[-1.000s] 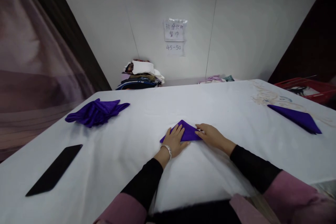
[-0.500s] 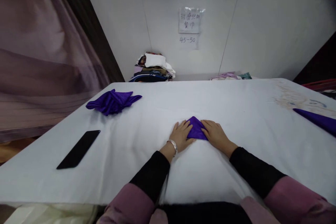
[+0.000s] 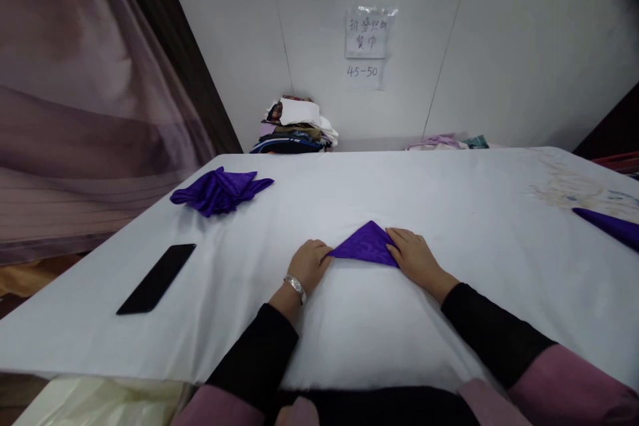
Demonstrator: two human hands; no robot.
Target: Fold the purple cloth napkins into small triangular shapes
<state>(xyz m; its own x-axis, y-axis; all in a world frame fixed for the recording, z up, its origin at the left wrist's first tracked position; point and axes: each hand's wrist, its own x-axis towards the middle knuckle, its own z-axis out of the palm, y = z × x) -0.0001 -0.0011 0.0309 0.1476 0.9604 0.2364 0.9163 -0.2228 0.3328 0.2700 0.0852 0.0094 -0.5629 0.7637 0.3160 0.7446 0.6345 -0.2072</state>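
A purple cloth napkin (image 3: 363,244) lies folded into a triangle on the white-covered table, its peak pointing away from me. My left hand (image 3: 309,265), with a silver bracelet at the wrist, is closed in a pinch on the napkin's left corner. Resting over the right side is my right hand (image 3: 413,254), its fingers extended and lying on the cloth. That hand hides the napkin's right corner.
A crumpled purple cloth (image 3: 219,192) lies at the table's far left, with a black flat slab (image 3: 157,279) nearer. Another purple cloth (image 3: 612,226) reaches in at right. Folded clothes (image 3: 294,126) are stacked behind the table (image 3: 249,319); a handwritten sign (image 3: 367,33) hangs above.
My left hand has moved left from the middle of the napkin to its left corner, uncovering more of the triangle. The right hand stays at the right side. The view has shifted slightly.
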